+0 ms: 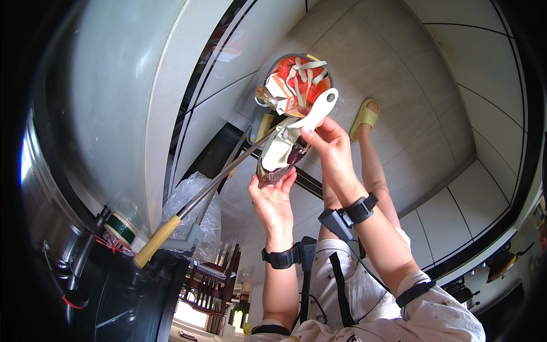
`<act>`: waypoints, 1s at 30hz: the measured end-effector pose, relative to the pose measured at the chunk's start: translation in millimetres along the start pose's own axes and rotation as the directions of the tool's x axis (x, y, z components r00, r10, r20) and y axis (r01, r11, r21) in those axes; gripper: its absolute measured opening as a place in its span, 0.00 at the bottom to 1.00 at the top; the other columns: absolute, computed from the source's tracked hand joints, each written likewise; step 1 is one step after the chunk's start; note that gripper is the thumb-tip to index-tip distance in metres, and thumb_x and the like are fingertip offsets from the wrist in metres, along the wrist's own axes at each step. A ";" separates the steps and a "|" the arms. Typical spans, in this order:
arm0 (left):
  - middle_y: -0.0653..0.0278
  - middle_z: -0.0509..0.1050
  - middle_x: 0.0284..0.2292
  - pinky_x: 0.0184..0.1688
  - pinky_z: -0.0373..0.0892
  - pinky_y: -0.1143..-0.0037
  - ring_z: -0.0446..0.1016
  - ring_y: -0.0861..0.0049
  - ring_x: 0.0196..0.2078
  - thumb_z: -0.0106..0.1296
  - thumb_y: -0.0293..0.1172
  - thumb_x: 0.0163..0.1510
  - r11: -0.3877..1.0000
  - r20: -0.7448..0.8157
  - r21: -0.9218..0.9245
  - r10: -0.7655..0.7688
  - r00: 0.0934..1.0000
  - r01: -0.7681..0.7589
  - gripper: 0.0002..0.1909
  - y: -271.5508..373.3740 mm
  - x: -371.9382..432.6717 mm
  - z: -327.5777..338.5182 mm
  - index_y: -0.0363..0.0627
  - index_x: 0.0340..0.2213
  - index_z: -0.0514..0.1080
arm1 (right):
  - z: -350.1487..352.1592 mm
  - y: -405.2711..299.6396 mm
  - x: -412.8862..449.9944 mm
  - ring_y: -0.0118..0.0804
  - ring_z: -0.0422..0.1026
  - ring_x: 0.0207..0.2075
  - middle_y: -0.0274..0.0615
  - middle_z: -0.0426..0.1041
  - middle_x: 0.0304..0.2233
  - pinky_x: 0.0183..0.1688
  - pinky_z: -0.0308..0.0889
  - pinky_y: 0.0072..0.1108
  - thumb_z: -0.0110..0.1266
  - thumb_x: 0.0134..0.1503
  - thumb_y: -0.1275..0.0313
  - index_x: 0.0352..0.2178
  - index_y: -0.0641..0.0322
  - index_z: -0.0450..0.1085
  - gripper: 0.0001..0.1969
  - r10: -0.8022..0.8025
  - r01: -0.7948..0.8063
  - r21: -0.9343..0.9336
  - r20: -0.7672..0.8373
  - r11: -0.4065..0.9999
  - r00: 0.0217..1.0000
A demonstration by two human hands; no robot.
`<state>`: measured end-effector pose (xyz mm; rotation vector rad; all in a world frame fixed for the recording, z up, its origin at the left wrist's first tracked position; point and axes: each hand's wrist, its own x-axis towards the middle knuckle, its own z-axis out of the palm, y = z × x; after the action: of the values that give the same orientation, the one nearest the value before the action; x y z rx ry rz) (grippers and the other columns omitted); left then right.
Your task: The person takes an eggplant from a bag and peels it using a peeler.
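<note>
My left hand (273,199) holds a partly peeled eggplant (277,156) by its stem end. Pale flesh shows along one side, and dark purple skin remains on the other. In my right hand (331,141) is a white peeler (318,110), its head lying against the eggplant's far end. Beneath and beyond them stands a trash bin (330,79) holding red plastic, an orange-and-white carton (278,87) and several pale peel strips (311,65).
Left of my hands, a broom and dustpan set with a yellow-gripped handle (158,241) leans across, its comb-edged dustpan (260,126) beside the bin. A clear plastic bag (205,213) hangs near a white cabinet (239,38). My slippered foot (366,116) rests on grey floor tiles.
</note>
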<state>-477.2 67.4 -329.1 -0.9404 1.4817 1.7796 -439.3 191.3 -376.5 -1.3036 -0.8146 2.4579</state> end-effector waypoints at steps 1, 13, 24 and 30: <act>0.53 0.73 0.37 0.45 0.70 0.69 0.74 0.65 0.37 0.31 0.47 0.58 1.000 0.000 0.002 0.000 1.000 0.000 0.27 0.5 -0.3 -2.8 0.32 0.43 0.64 | -2.2 -0.3 4.4 0.27 0.67 0.45 0.37 0.70 0.47 0.51 0.58 0.21 0.56 0.52 0.75 0.34 0.66 0.71 0.08 0.007 -0.007 0.028 -0.019 1.000 1.000; 0.52 0.72 0.39 0.42 0.72 0.68 0.73 0.63 0.37 0.37 0.41 0.54 0.938 0.104 -0.305 -0.137 0.985 0.163 0.22 5.8 8.6 -58.7 0.35 0.42 0.68 | -19.5 24.2 34.3 0.31 0.72 0.39 0.41 0.73 0.39 0.42 0.67 0.29 0.46 0.56 0.74 0.38 0.61 0.68 0.08 0.377 -0.353 0.313 -0.020 0.882 0.926; 0.43 0.67 0.44 0.46 0.71 0.68 0.72 0.62 0.39 0.41 0.43 0.54 0.861 0.094 -0.432 -0.251 0.963 0.267 0.23 2.8 34.8 -55.8 0.36 0.44 0.67 | -37.1 62.2 60.5 0.31 0.68 0.43 0.37 0.72 0.39 0.47 0.59 0.31 0.51 0.55 0.66 0.38 0.57 0.65 0.10 0.455 -0.436 0.134 -0.214 0.890 0.864; 0.49 0.70 0.39 0.40 0.71 0.70 0.73 0.64 0.37 0.40 0.51 0.53 0.953 -0.028 -0.213 -0.227 0.973 0.216 0.27 4.4 28.0 -57.4 0.39 0.44 0.66 | -25.1 41.4 38.2 0.29 0.67 0.40 0.32 0.71 0.37 0.48 0.58 0.33 0.53 0.54 0.65 0.41 0.59 0.68 0.14 0.372 -0.383 0.280 0.094 0.880 0.923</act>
<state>-488.8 10.8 -356.7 -1.2164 1.1816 1.7778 -438.7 183.9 -437.8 -1.4109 -0.1902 2.7685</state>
